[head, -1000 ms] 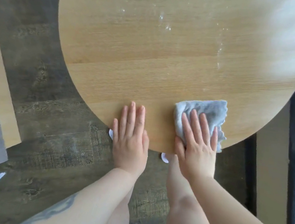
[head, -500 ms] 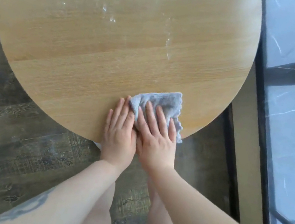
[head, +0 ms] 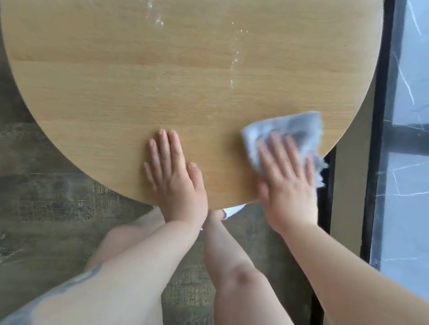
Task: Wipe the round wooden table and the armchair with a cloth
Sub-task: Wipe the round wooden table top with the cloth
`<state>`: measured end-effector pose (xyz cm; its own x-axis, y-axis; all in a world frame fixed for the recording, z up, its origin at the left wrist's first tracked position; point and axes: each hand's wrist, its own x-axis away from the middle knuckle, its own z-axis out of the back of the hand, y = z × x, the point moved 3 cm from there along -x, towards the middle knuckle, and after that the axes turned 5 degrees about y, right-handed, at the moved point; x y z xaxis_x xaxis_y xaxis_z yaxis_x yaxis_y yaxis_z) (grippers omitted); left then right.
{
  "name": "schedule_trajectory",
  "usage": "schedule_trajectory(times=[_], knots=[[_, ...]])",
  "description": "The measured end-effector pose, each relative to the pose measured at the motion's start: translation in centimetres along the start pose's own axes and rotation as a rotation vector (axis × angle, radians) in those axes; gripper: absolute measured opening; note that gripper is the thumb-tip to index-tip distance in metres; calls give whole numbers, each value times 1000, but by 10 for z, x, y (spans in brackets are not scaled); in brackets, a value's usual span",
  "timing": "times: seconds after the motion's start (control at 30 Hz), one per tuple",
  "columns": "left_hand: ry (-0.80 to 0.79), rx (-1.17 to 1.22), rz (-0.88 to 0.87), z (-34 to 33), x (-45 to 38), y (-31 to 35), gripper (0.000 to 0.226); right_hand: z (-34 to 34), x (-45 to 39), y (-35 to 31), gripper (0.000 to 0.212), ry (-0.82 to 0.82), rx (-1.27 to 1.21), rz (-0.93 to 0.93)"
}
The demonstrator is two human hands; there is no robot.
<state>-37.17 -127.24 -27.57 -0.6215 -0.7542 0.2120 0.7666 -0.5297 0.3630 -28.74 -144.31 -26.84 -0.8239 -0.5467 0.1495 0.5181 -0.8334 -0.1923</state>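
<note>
We press the grey cloth (head: pixel 287 129) under our right hand (head: pixel 286 183), fingers (head: pixel 275 149) flat and spread on it, near the table (head: pixel 139 64) edge. Our left hand (head: pixel 174 172) lies flat on bare wood, holding nothing.

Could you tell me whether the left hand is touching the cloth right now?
No, the left hand lies flat on bare table, apart from the cloth under the right hand.

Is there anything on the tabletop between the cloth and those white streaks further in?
Nothing visible. The cloth lies under the right hand near the table's right edge, and bare wood runs from it to the white streaks. The left hand rests flat, off to the side.
</note>
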Motion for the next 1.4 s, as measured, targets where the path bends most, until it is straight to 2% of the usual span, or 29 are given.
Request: schedule_trajectory(times=[0.03, 0.07, 0.1, 0.13, 0.2, 0.23, 0.27, 0.37, 0.4, 0.43, 0.53, 0.57, 0.6, 0.63, 0.7, 0.73, 0.77, 0.83, 0.9, 0.93, 0.97, 1.03, 1.07, 1.1, 1.17, 1.23, 1.27, 1.3, 1.4], knots=[[0, -10, 1, -1, 1, -1, 65, 3, -5, 2, 68, 48, -40, -309], [-3, -18, -14, -2, 2, -2, 64, 4, -8, -10, 68, 83, -59, -495], [-3, -26, -29, -1, 2, -3, 65, 3, -11, -32, 68, 93, -55, -476], [-9, -29, -33, 0, 1, -4, 66, -1, -7, -55, 68, 66, -60, -271], [-46, -30, -62, 3, 0, -8, 71, -10, 13, -69, 69, -41, -15, 298], [-66, -32, -107, 6, -1, -11, 70, -9, 15, -53, 68, -65, -2, 389], [-85, -35, -159, 9, -4, -15, 68, -7, 16, -38, 67, -64, -5, 264], [-150, -26, -278, 20, -11, -34, 61, -4, 21, -26, 65, 88, -105, -667], [-167, -20, -317, 22, -13, -37, 60, -6, 19, -48, 67, 97, -79, -744], [-179, -15, -348, 24, -14, -40, 60, -8, 13, -76, 70, 92, -74, -643], [-198, 8, -379, 30, -19, -51, 62, -18, 10, -129, 69, -28, -143, 112], [-208, 2, -379, 33, -20, -56, 62, -18, 6, -120, 65, -56, -151, 244], [-224, -19, -389, 37, -22, -63, 61, -17, 6, -107, 63, -60, -132, 238], [-244, -40, -409, 41, -24, -69, 60, -16, 8, -95, 64, -42, -118, 94], [-264, -62, -450, 47, -27, -81, 57, -12, 17, -93, 66, 43, -119, -399], [-270, -65, -468, 49, -29, -85, 56, -14, 20, -113, 66, 79, -109, -546], [-275, -69, -480, 51, -31, -90, 55, -18, 18, -141, 65, 86, -120, -559], [-258, -62, -459, 55, -39, -102, 55, -27, 8, -194, 60, 25, -177, -213], [-238, -52, -414, 62, -55, -116, 55, -31, -10, -198, 57, -30, -144, 134], [-245, -61, -428, 65, -62, -123, 55, -32, -16, -191, 57, -30, -104, 162], [-259, -68, -468, 68, -67, -128, 55, -31, -18, -186, 58, -3, -96, 53], [-273, -38, -496, 75, -74, -141, 56, -31, -11, -196, 62, 72, -140, -421], [-259, -14, -468, 79, -79, -149, 57, -35, -7, -220, 64, 92, -133, -557], [-239, 14, -425, 82, -85, -158, 57, -41, -6, -250, 66, 76, -130, -539], [-215, 57, -353, 90, -97, -181, 59, -51, -14, -300, 61, -30, -143, -148], [-229, 86, -365, 100, -110, -201, 58, -53, -34, -300, 55, -79, -110, 172], [-249, 103, -399, 105, -118, -206, 56, -51, -41, -292, 55, -78, -81, 200], [-268, 126, -428, 109, -125, -208, 54, -48, -42, -281, 57, -71, -80, 104], [-244, 193, -421, 115, -155, -206, 52, -44, -29, -287, 64, 38, -127, -575]])
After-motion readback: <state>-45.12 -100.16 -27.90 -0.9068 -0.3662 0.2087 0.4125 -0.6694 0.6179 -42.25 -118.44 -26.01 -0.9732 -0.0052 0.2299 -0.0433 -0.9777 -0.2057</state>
